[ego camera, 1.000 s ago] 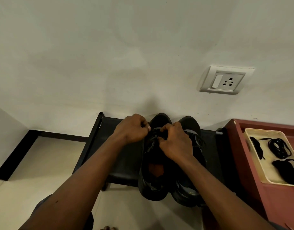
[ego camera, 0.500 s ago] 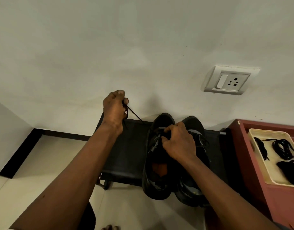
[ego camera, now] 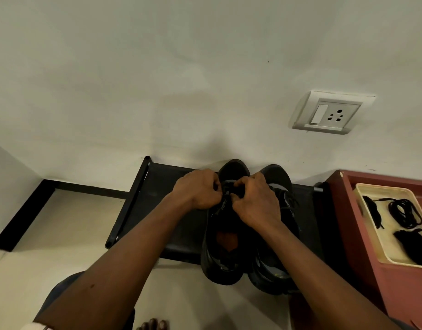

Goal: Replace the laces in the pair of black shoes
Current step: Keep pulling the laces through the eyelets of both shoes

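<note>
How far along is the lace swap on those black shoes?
Nothing looks finished. Left hand and right hand pinch the lace at the front eyelets of one shoe; whether it goes in or out is unclear. The other shoe still looks laced, and spare laces wait in the tray.

Bare rack (ego camera: 152, 184) left of 2 shoes (ego camera: 219, 265); wall (ego camera: 181, 91) behind, cabinet (ego camera: 362, 270) right

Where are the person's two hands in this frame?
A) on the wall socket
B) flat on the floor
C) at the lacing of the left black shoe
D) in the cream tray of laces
C: the left hand and right hand both pinch at the lacing of the left shoe, away from the tray.
</note>
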`<state>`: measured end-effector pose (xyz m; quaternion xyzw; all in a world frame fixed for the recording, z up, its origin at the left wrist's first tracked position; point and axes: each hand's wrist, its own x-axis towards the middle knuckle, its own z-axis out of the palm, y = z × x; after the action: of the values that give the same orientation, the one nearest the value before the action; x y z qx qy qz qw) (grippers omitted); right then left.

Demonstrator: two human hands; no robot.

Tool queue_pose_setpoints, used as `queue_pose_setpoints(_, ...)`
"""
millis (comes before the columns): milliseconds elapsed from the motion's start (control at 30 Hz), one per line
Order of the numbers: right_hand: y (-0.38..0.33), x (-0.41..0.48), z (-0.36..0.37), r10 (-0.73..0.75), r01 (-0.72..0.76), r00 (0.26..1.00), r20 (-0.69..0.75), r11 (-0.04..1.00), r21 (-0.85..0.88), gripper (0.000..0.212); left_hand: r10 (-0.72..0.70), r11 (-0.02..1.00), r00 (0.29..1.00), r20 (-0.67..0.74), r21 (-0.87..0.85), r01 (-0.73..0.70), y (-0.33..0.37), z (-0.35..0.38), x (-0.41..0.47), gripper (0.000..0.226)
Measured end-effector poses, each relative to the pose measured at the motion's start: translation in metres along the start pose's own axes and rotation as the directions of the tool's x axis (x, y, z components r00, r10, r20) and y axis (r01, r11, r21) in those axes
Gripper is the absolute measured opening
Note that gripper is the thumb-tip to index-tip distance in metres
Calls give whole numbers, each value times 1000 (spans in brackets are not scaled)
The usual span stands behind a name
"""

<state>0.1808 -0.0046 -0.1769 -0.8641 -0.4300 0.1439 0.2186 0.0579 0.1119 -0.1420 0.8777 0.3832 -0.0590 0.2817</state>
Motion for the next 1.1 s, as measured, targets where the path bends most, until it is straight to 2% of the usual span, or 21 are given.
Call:
queue_pose_setpoints(100, 0, 0, 0, -5, 5, 1000, -4, 1000, -1, 37, -3, 1000, 1000, 14, -24, 3, 0, -1, 0, 12)
queue_pose_setpoints(267, -2, -3, -2, -36, 36, 999, -15, 999, -40, 36, -10, 999, 998, -58, -42, 8, -21, -16, 2, 27)
queue_pose_setpoints(367, -5, -4, -3, -43, 43, 999, 3, 998, -34, 34, 29, 989, 999, -23, -145, -32, -35, -18, 0, 23)
queue_pose_setpoints(433, -6, -2, -3, -41, 41, 999, 5, 998, -41, 34, 27, 953, 999, -44, -301, -39, -39, -18, 1, 17)
queue_pose_setpoints(467, -5, -2, -4, -39, 39, 999, 5, 998, -42, 34, -12, 907, 999, -51, -421, -11, -39, -19, 2, 17)
queue_pose_setpoints(533, -6, -2, -4, -39, 40, 999, 6, 998, -39, 35, -112, 733, 994, -19, -677, 70, -39, -23, 3, 25)
queue_pose_setpoints(633, -7, -5, -4, -51, 51, 999, -5, 998, -35, 36, -142, 494, 990, 17, -865, 86, -37, -29, 3, 37)
queue_pose_setpoints(733, -9, -6, -7, -62, 62, 997, -42, 998, -12, 34, -110, 429, 994, 22, -901, 67, -30, -29, 0, 37)
queue_pose_setpoints(800, -10, -4, -8, -77, 79, 995, -68, 997, 24, 32, -123, 405, 992, 10, -912, 59, -28, -28, 0, 38)
queue_pose_setpoints(867, -10, -2, -9, -97, 104, 991, -93, 992, 76, 29, -141, 339, 990, -11, -940, 38, -26, -27, 2, 41)
queue_pose_setpoints(1100, -24, -3, -7, -212, 230, 973, -90, 920, 316, 24, -148, -149, 989, 22, -989, 0, -9, -17, 9, 42)
